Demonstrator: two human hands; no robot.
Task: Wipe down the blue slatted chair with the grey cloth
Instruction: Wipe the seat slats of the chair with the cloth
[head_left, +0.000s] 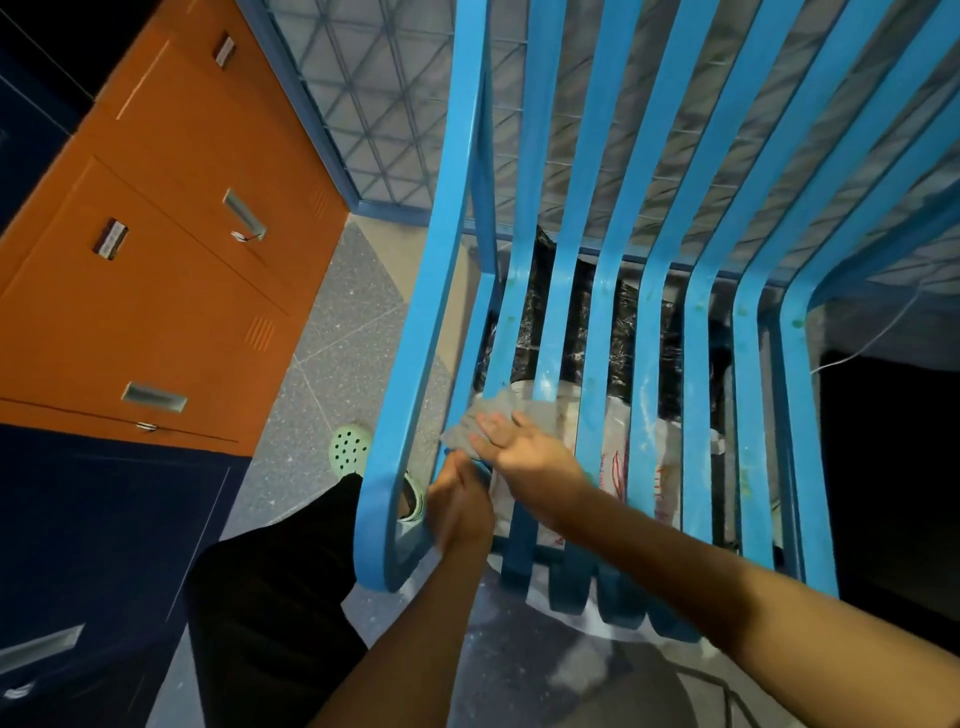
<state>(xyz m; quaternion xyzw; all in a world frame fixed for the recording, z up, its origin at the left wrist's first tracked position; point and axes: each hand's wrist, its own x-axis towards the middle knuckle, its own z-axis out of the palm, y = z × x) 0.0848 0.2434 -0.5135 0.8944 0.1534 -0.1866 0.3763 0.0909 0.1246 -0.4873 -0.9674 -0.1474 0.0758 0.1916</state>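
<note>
The blue slatted chair (602, 291) fills the middle and right of the head view, its slats dusty with pale streaks and green specks. My right hand (530, 457) lies flat on the grey cloth (483, 415), pressing it against the leftmost seat slats near the front. Just below it, my left hand (460, 506) grips the front end of the chair's outer left seat slat beside the armrest loop (410, 395). Part of the cloth is hidden under my right palm.
Orange lockers (171, 249) and dark blue lockers (104, 545) stand close on the left. Under the seat lie a black bag (623, 322) and a white printed plastic bag (613, 457). My leg in black trousers and a green perforated clog (349, 449) stand beside the chair on the speckled floor.
</note>
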